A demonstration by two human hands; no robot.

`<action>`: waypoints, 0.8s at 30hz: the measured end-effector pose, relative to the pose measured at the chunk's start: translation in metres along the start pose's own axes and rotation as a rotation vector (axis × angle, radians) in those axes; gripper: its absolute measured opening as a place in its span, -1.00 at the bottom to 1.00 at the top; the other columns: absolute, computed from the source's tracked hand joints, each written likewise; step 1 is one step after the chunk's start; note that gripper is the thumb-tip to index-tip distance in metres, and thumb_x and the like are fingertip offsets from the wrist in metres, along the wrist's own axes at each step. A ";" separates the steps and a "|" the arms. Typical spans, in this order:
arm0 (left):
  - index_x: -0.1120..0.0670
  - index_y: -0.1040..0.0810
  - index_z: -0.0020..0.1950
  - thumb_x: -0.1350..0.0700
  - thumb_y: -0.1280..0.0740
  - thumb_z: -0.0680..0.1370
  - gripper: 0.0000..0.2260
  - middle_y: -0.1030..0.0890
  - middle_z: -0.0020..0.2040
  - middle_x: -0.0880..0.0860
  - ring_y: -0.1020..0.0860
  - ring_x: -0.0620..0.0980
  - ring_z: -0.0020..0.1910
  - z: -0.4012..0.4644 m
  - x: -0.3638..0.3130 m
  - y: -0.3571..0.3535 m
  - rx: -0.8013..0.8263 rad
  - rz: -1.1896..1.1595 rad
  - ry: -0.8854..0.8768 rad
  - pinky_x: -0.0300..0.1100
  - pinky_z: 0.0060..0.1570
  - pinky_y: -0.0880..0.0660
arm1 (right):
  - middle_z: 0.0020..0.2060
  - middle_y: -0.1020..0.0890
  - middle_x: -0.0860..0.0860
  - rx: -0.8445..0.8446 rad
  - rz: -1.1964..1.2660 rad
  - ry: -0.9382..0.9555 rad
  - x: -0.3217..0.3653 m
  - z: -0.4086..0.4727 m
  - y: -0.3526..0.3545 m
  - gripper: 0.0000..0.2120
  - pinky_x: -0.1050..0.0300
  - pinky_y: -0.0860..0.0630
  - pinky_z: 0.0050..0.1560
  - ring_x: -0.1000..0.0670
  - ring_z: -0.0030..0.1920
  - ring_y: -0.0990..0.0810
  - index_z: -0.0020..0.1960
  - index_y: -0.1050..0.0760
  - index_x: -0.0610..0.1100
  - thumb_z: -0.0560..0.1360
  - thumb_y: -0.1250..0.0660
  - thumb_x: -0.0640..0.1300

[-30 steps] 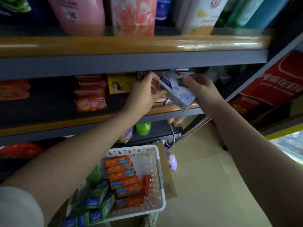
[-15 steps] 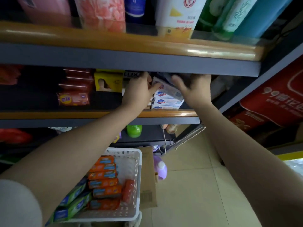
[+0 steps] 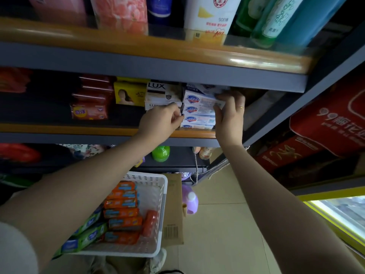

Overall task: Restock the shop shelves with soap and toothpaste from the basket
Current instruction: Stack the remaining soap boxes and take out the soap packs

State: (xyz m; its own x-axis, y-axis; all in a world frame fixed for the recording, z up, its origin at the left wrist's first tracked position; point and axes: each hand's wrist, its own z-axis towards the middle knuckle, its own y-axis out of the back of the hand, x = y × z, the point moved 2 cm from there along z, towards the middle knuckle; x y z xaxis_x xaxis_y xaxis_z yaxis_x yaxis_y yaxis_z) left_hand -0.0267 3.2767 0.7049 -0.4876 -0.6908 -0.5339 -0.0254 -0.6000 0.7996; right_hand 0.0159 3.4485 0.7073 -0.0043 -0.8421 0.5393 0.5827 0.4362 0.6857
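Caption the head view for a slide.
Both hands square up stacked soap boxes on the shelf above the basket.

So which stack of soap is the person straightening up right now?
Look at the middle shelf with the orange front lip. Toward its right end, between the left hand and the right hand, stands a stack of white soap boxes. Unlike the white LUX boxes just left of it, each carries a blue shield logo.

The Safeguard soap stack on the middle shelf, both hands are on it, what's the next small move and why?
Probably let go and reach down to the basket. The Safeguard stack looks squared beside the LUX boxes, left hand and right hand only steadying it, while orange boxes remain unshelved.
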 end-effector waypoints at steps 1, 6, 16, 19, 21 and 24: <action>0.19 -0.57 -0.03 0.07 -0.34 0.51 -0.82 -0.69 -0.14 0.14 -0.62 0.14 -0.20 0.000 0.000 0.002 0.005 0.005 0.005 0.02 -0.23 -0.58 | 0.18 -0.41 -0.31 -0.024 0.064 -0.080 0.001 -0.001 0.000 -0.79 0.31 -0.31 -0.08 -0.20 0.07 -0.47 0.14 -0.43 -0.36 0.51 -0.25 -0.33; 0.17 -0.56 -0.06 0.06 -0.33 0.51 -0.83 -0.67 -0.15 0.13 -0.61 0.14 -0.21 -0.004 0.005 0.012 0.041 0.036 0.055 0.01 -0.21 -0.57 | 0.15 -0.47 -0.23 -0.071 0.229 -0.274 -0.001 0.002 -0.004 -0.75 0.27 -0.37 -0.06 -0.12 0.04 -0.50 0.19 -0.37 -0.30 0.53 -0.24 -0.27; 0.14 -0.54 -0.02 0.07 -0.31 0.52 -0.85 -0.67 -0.10 0.10 -0.61 0.13 -0.12 -0.099 0.063 0.021 0.352 0.127 0.068 -0.08 -0.19 -0.51 | 0.06 -0.50 -0.19 0.171 0.150 -0.246 0.018 -0.100 -0.029 -0.79 0.00 -0.45 -0.04 -0.20 0.04 -0.49 0.13 -0.43 -0.27 0.51 -0.24 -0.26; 0.11 -0.49 0.08 0.04 -0.24 0.55 -0.81 -0.62 0.03 0.09 -0.58 0.14 -0.04 -0.153 0.100 0.015 0.607 0.287 0.080 -0.07 -0.15 -0.51 | -0.04 -0.55 -0.22 0.456 0.126 -0.154 0.035 -0.151 -0.059 -0.86 -0.08 -0.51 -0.16 -0.26 -0.07 -0.55 0.01 -0.49 -0.28 0.49 -0.24 -0.27; 0.08 -0.44 0.16 0.02 -0.20 0.57 -0.78 -0.58 0.07 0.08 -0.56 0.11 -0.01 -0.181 0.120 0.011 0.749 0.335 0.082 -0.09 -0.13 -0.49 | -0.05 -0.57 -0.19 0.652 0.082 -0.126 0.044 -0.184 -0.080 -0.84 -0.11 -0.53 -0.10 -0.25 -0.05 -0.57 0.01 -0.50 -0.24 0.49 -0.22 -0.23; 0.08 -0.41 0.17 0.03 -0.18 0.58 -0.78 -0.54 0.09 0.08 -0.54 0.09 -0.02 -0.210 0.148 0.002 0.836 0.329 0.105 -0.06 -0.13 -0.50 | 0.14 -0.53 -0.12 1.005 -0.115 -0.141 0.051 -0.228 -0.112 -0.78 -0.07 -0.53 0.05 -0.18 0.16 -0.52 0.14 -0.48 -0.14 0.52 -0.17 -0.20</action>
State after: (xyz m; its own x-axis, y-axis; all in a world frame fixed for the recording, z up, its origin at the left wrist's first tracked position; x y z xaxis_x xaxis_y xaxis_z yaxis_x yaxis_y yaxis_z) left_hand 0.0838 3.0885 0.5701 -0.5012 -0.8334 -0.2329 -0.5446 0.0946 0.8334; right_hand 0.1359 3.2844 0.5463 -0.1505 -0.8788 0.4529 -0.3782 0.4744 0.7949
